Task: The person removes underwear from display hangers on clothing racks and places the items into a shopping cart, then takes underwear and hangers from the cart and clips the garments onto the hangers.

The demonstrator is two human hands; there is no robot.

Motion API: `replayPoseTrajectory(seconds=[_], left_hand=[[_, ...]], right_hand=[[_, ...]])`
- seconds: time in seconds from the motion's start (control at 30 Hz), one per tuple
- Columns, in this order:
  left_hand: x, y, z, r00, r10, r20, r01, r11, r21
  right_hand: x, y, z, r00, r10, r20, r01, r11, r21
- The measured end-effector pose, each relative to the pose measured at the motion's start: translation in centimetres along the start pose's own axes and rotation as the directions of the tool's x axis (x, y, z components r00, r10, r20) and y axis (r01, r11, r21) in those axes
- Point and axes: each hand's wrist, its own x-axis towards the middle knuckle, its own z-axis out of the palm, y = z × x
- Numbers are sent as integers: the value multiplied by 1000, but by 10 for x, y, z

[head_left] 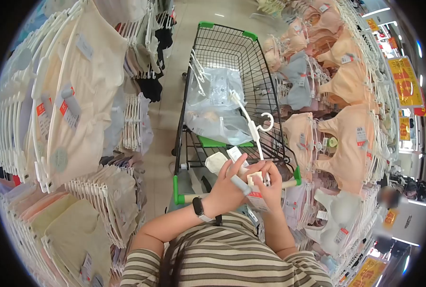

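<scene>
Both my hands are close together over the cart's handle end, working at a white plastic hanger (254,129) and a small cream garment (216,162). My left hand (222,190), with a dark-faced band on its wrist, has its fingers closed on the garment. My right hand (272,184) pinches the lower end of the hanger, where a bit of cream fabric shows. A grey security tag (240,185) sits between the hands, and a red-and-white price label (257,200) hangs below. My fingers partly hide the hanger's end and the fabric.
A black wire shopping cart (227,40) with green corners stands ahead. Clear plastic packs (218,125) and loose white hangers (198,71) lie inside it. Racks of cream garments (86,95) line the left; peach bras (349,138) hang close on the right. Tiled floor (163,124) runs along the cart's left.
</scene>
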Motion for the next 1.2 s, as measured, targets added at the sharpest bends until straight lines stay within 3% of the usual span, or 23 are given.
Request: replayPoseTrajectory(seconds=[0.07,0.23,0.33,0.37,0.47,0.5,0.6,0.63,0.73,0.77,0.9,1.03,1.13,1.2], left_hand=[[-1,2,-13,998,42,38,-43,999,12],[-11,-10,-48,988,157,1,-148,931,-333],[-28,-8,-42,993,-87,-80,9,734,-679],[-26,2,-40,969,-227,-98,36,520,-853],[-27,14,-35,942,-335,-31,103,376,-921],[-22,21,-33,947,-318,-50,120,494,-861],[-16,39,-20,922,-376,-88,155,568,-808],[-12,49,-17,894,-445,-46,187,465,-865],[-7,58,-6,882,-450,137,326,376,-867],[-4,57,3,932,-362,-16,204,560,-803],[1,73,19,901,-349,-256,118,767,-631],[1,93,22,863,-401,-306,17,629,-777],[-12,106,20,817,-489,-306,49,588,-808],[-10,125,16,726,-556,-405,107,673,-732]], right_hand=[[-6,1,0,999,3,-32,-2,999,33],[-17,-11,-2,998,-53,-45,62,974,219],[-19,-17,-7,998,-66,-9,65,935,349],[-20,-19,-9,998,-57,17,46,916,398],[-20,-25,-16,979,-94,179,-2,881,473],[-18,-22,-20,965,-126,232,5,888,460],[-15,-18,-37,914,-181,364,2,897,442],[-14,-17,-46,890,-209,404,6,894,449],[-11,-12,-73,842,-262,472,24,892,452],[-10,-10,-82,835,-262,484,10,887,462],[-7,1,-116,842,-277,463,9,866,500],[2,14,-140,866,-256,430,-40,821,570],[9,23,-156,884,-225,410,-45,832,553],[16,26,-164,886,-207,414,-46,850,525]])
